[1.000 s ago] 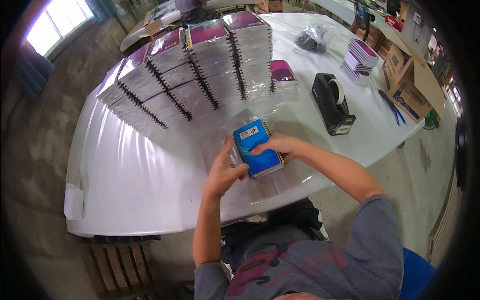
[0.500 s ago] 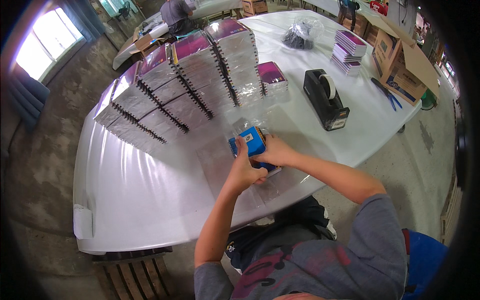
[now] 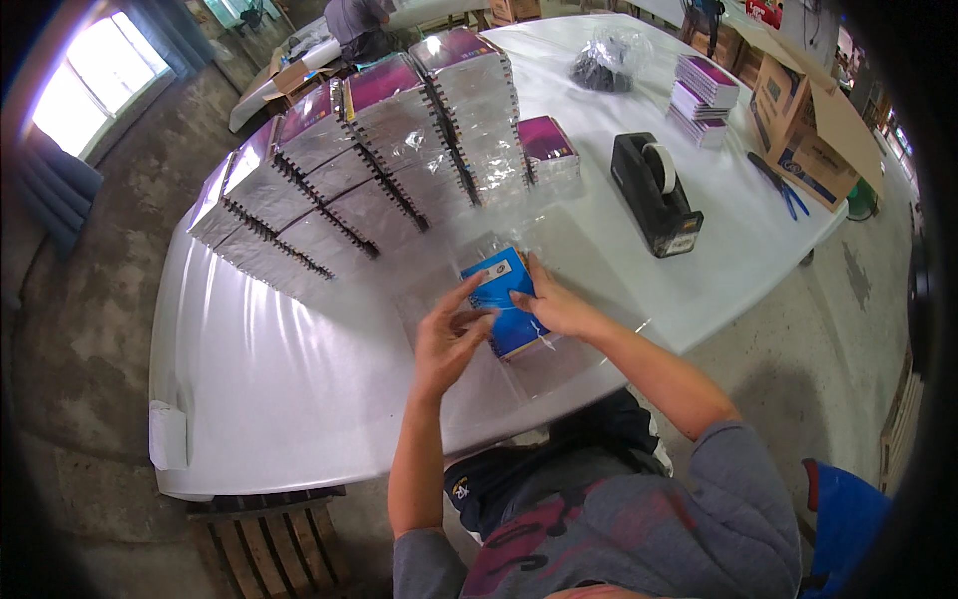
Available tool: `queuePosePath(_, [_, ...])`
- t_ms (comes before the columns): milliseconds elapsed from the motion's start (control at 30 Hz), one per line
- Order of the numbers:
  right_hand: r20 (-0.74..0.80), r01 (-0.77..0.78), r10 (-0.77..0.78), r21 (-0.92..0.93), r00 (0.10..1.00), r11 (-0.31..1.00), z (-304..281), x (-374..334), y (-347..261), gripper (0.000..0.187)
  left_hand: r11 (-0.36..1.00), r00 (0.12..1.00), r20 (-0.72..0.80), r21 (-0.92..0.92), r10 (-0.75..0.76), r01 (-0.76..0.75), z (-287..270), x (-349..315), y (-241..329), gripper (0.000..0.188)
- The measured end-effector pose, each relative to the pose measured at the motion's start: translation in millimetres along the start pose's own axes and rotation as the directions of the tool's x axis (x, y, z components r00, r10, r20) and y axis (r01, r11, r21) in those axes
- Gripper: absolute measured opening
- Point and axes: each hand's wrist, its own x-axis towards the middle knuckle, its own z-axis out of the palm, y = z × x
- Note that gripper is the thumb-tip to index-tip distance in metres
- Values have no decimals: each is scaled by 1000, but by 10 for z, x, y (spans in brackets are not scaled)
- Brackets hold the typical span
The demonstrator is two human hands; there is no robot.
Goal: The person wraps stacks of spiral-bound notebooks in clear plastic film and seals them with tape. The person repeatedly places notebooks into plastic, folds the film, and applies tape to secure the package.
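Blue-covered spiral notebooks (image 3: 519, 324), apparently a small stack, lie on a clear plastic sheet (image 3: 419, 290) in front of me. My right hand (image 3: 561, 305) grips their right edge, its thumb resting on the blue cover and its fingers along the side. Over the left part of the cover hovers my left hand (image 3: 451, 337), with fingers apart and curved; whether a fingertip touches the cover I cannot tell. A small pale label sits near the cover's far edge.
Tall wrapped stacks of purple-covered spiral notebooks (image 3: 384, 130) stand at the far left of the white table (image 3: 259, 409). Rightward are a black tape dispenser (image 3: 654, 195), a smaller notebook stack (image 3: 702, 100), blue-handled pliers (image 3: 778, 185) and an open carton (image 3: 803, 125). Another person (image 3: 354, 28) sits beyond.
My left hand has lifted off the notebooks and moved slightly left, its fingers opening. More of the blue cover shows. My right hand keeps hold of the right side.
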Motion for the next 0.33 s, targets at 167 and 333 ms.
queuePosePath(167, [-2, 31, -32, 209, 999, 977, -5, -16, 52, 86, 787, 983, 125, 590, 132, -181, -48, -161, -81, 48])
queuePosePath(333, [-11, -70, 78, 342, 997, 937, -40, -91, -122, 94, 758, 988, 153, 644, 3, -102, 46, -101, 15, 55])
